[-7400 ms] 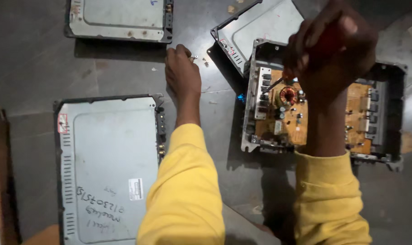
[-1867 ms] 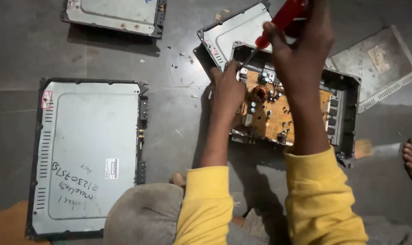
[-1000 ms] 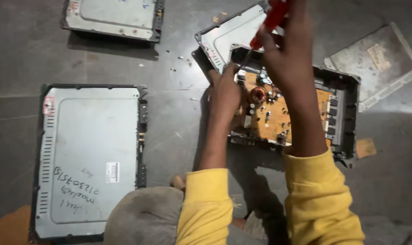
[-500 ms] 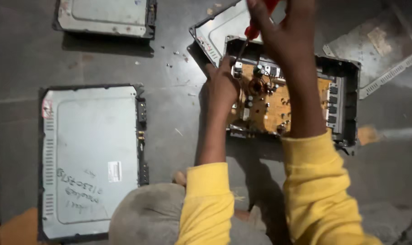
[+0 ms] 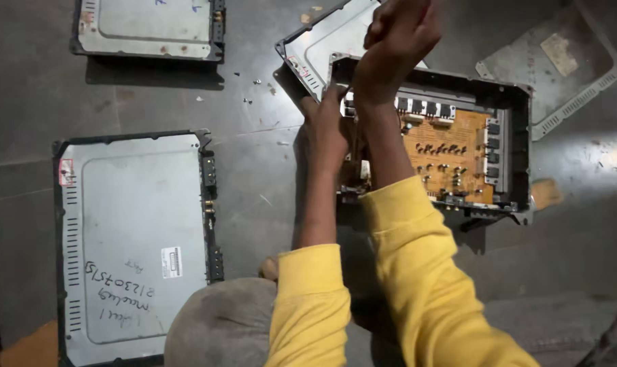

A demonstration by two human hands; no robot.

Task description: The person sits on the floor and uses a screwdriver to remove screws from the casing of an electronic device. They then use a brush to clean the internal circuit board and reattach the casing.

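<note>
An open black metal chassis lies on the grey floor with an orange circuit board inside. My left hand rests on the chassis's left edge, fingers pressed against the frame. My right hand is raised above the chassis's upper left corner. It is closed in a fist around a screwdriver, whose handle is hidden inside the fist. Both arms wear yellow sleeves.
A closed grey unit with handwriting lies at the left, another at the top left. A grey cover sits behind the chassis, a loose cover plate at the top right. Small screws dot the floor. My grey-clad knee is below.
My left hand has left the floor and now sits on the chassis edge. My right hand stays raised over the chassis; the screwdriver's red handle, seen earlier, is now hidden in the fist.
</note>
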